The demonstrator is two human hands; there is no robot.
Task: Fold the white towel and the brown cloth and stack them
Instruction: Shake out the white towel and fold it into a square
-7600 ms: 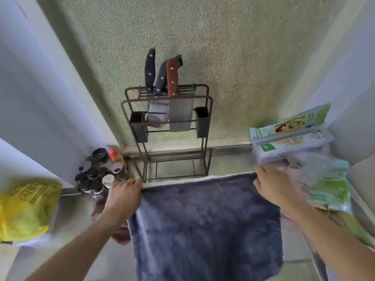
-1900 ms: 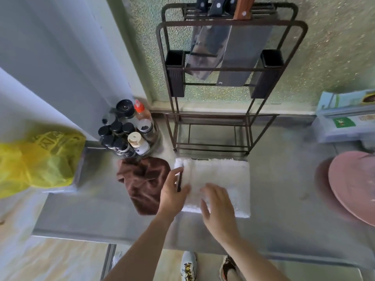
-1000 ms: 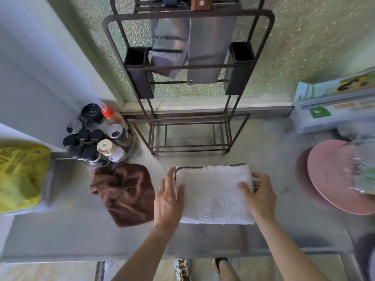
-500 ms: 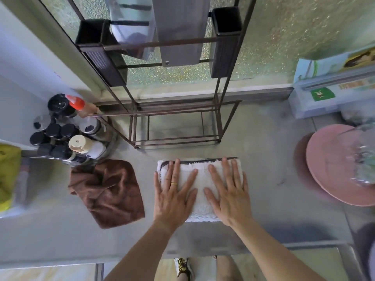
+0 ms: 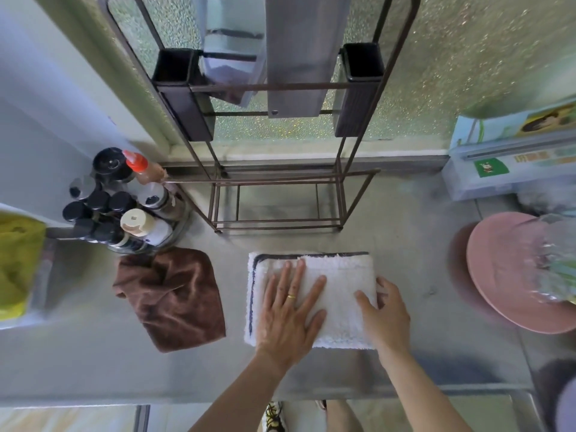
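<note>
White towel [image 5: 339, 294], brown cloth [image 5: 174, 297], pink plate [image 5: 505, 275]

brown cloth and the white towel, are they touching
Apart. The head view shows a strip of bare counter between the crumpled brown cloth and the left edge of the folded white towel.

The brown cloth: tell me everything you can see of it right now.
The brown cloth lies crumpled and unfolded on the grey counter, left of the folded white towel and apart from it. It looks like soft, plush fabric, dark brown all over, bunched into creases near its upper middle with a flatter corner towards the counter's front edge. Its far edge reaches the round tray of spice bottles, though actual contact is unclear. Neither of the hands touches it; both rest on the towel.
</note>
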